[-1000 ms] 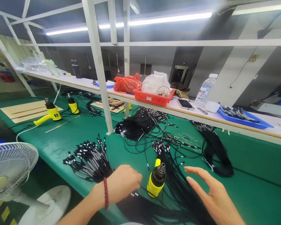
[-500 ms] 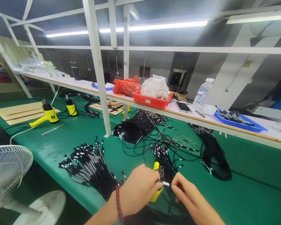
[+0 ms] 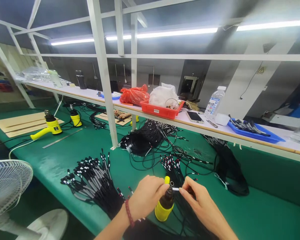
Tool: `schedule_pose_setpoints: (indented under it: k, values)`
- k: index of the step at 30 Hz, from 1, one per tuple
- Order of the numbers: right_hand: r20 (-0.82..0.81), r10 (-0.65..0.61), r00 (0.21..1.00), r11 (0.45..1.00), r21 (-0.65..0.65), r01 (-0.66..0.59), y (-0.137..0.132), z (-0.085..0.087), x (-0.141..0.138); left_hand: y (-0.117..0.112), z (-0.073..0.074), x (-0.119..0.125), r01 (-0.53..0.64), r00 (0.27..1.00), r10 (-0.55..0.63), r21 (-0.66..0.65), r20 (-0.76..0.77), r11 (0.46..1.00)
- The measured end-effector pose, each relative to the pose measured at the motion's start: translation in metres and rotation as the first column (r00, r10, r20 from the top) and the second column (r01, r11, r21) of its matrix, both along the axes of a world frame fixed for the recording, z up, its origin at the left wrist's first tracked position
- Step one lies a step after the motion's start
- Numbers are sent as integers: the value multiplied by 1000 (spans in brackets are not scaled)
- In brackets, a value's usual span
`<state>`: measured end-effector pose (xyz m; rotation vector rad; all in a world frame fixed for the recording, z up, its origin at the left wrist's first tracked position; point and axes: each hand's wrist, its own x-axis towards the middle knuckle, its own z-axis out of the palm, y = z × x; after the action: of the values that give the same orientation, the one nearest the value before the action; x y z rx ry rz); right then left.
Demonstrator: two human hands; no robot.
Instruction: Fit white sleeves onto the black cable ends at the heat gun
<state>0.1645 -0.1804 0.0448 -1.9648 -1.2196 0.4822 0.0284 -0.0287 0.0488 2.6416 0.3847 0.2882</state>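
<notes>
Well, the left hand [image 3: 147, 198], a red beaded bracelet [image 3: 128, 212] at its wrist, sits curled just beside an upright yellow heat gun [image 3: 164, 208], though whether it grips anything I cannot tell. The right hand [image 3: 202, 208] is nearly closed, pinching a thin black cable with a white-sleeved tip [image 3: 175, 189] by the gun's dark nozzle. Nearby on the green bench mat [image 3: 265, 196] lies a splayed bundle of black sleeved cables [image 3: 95, 183]; a white steel upright [image 3: 107, 90] rises behind, and a white mesh fan [image 3: 7, 186] stands off the bench edge.
</notes>
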Motion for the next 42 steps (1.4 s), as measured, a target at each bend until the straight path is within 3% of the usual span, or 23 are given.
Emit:
schedule_pose_setpoints:
  k: [8,18,28,36,42]
  values:
    - [84,-85,993,996,-5,86,9,-9,6,7,-12,14,-69,997,72,-131,23,989]
    - [121,-91,988,996,-12,93,17,-13,11,9,-26,21,-102,988,123,-200,96,974]
    - [96,-89,991,996,21,87,16,-17,15,10,-25,21,-85,983,122,-255,134,963]
    - [104,-76,992,996,55,71,16,-13,19,14,-27,23,-95,994,100,-111,47,989]
    - [88,-92,992,994,72,86,18,-18,20,14,-28,23,-85,990,109,-234,91,969]
